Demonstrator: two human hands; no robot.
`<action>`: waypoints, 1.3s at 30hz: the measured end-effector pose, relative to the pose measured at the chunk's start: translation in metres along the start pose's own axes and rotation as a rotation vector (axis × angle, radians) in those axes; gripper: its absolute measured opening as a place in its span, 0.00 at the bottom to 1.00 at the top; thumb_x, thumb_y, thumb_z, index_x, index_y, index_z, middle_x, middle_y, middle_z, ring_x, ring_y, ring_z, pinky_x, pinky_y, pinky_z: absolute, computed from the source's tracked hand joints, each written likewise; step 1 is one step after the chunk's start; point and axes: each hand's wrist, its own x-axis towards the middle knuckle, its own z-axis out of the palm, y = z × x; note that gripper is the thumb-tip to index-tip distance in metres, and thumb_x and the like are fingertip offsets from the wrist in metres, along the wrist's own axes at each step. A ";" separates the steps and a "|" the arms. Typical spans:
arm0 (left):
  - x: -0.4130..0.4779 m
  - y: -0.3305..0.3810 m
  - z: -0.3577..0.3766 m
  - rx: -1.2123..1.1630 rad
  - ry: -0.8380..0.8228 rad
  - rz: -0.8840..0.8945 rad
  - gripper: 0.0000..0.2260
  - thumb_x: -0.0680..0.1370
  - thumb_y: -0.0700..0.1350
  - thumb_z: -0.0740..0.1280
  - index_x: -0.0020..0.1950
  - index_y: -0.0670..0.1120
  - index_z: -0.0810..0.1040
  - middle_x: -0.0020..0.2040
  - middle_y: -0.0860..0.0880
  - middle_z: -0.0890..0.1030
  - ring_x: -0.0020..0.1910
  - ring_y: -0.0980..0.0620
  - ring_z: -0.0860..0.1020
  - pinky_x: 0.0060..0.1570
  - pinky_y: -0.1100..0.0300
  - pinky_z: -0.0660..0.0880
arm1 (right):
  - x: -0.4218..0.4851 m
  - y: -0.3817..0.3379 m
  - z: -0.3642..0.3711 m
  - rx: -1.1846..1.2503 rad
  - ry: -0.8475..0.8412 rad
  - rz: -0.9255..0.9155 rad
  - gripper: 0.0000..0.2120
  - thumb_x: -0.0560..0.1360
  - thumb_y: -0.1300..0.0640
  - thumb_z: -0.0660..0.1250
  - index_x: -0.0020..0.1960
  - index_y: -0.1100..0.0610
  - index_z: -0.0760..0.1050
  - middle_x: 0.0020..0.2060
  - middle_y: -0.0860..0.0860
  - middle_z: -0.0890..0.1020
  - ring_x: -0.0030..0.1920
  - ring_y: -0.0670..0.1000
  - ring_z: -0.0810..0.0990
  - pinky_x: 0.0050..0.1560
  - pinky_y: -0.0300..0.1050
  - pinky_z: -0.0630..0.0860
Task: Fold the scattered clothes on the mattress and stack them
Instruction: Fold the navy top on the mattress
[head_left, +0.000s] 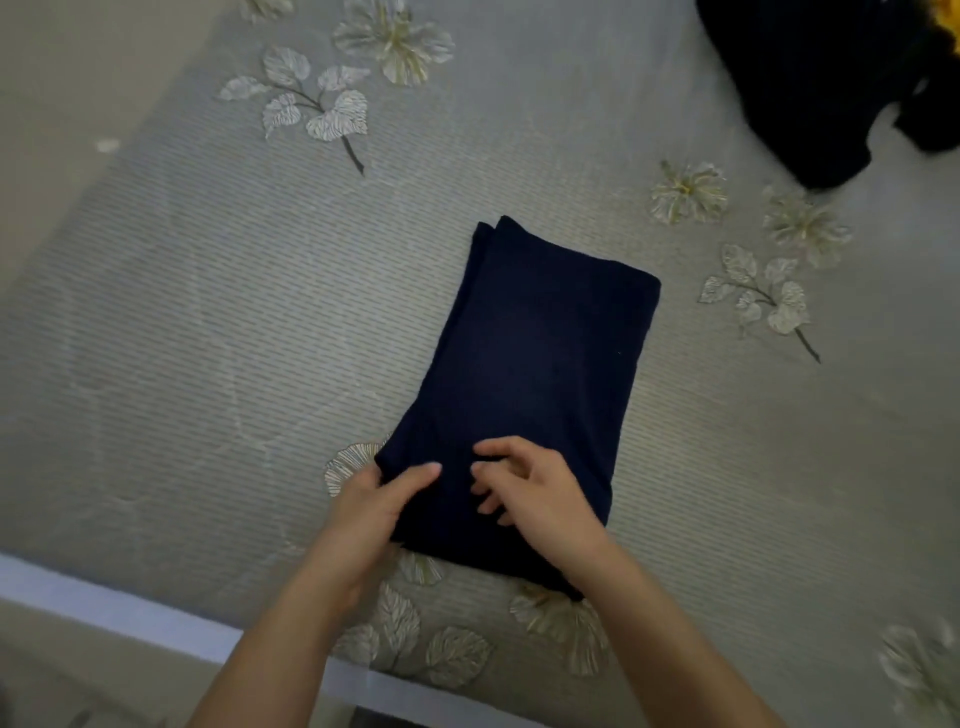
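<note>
A dark navy garment (540, 358), folded into a long rectangle, lies in the middle of the mattress (208, 338), running from near me toward the far side. My left hand (374, 514) grips its near left corner, thumb on top of the cloth. My right hand (530, 488) rests on the near end just right of it, fingers bent and pinching the fabric. An unfolded heap of black clothes (826, 83) lies at the far right corner, with a bit of yellow (945, 26) at the frame's edge.
The mattress cover is grey with a pattern of pale flowers and leaves. Its near edge (156, 618) runs diagonally at the lower left, with beige floor (62, 104) beyond the left side.
</note>
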 end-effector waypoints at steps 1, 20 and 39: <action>0.002 -0.003 0.001 0.088 0.074 0.059 0.08 0.76 0.40 0.68 0.54 0.49 0.78 0.49 0.49 0.84 0.47 0.53 0.82 0.46 0.63 0.77 | 0.003 0.000 -0.007 0.007 0.055 0.006 0.09 0.77 0.57 0.64 0.57 0.54 0.77 0.39 0.51 0.83 0.34 0.41 0.80 0.34 0.31 0.72; -0.003 -0.021 -0.011 0.529 0.344 0.157 0.20 0.75 0.42 0.69 0.65 0.45 0.70 0.44 0.55 0.75 0.41 0.62 0.74 0.34 0.71 0.65 | 0.001 0.063 -0.040 0.158 0.470 0.246 0.15 0.73 0.45 0.70 0.50 0.55 0.75 0.45 0.47 0.81 0.45 0.48 0.80 0.42 0.42 0.76; -0.016 0.000 -0.069 -0.048 0.695 0.436 0.22 0.76 0.39 0.67 0.68 0.49 0.65 0.56 0.48 0.77 0.45 0.63 0.77 0.37 0.74 0.73 | -0.060 0.058 0.060 0.083 -0.377 0.632 0.32 0.78 0.38 0.56 0.51 0.69 0.79 0.42 0.61 0.85 0.37 0.55 0.83 0.40 0.45 0.81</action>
